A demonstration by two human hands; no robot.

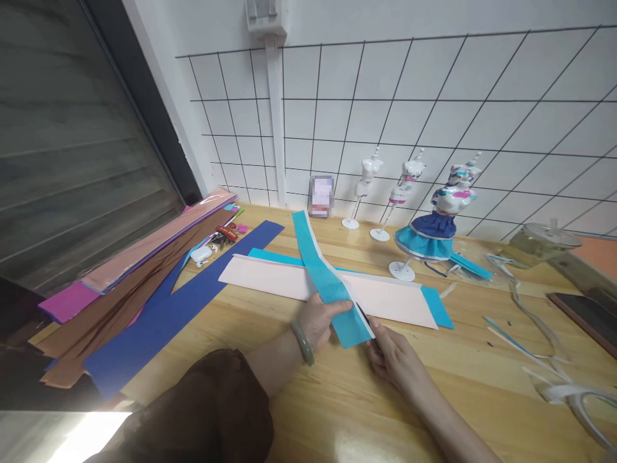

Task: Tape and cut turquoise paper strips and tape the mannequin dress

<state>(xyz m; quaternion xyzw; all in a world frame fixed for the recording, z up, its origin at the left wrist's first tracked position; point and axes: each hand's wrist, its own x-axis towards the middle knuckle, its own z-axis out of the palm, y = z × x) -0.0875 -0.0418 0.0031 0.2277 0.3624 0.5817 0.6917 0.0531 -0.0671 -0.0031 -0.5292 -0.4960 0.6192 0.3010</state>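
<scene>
A long turquoise paper strip (315, 260) with a white right edge is raised at an angle over the table. My left hand (318, 319) is closed on its lower part, thumb on top and fingers beneath. My right hand (393, 354) is closed round dark scissors (362, 312), whose handles are mostly hidden in the fingers. The visible blade lies at the white edge of the strip; how far the blades are apart I cannot tell. Under the raised strip lies a pale pink paper strip (393, 301), on top of another turquoise strip (436, 307).
Dark blue paper (178, 308) and brown paper (125, 283) lie at the left, near an earbud case (201, 254). Small dress forms stand at the back, one with a blue skirt (424, 238). Thin offcuts (520, 344) and a phone (585, 321) lie right.
</scene>
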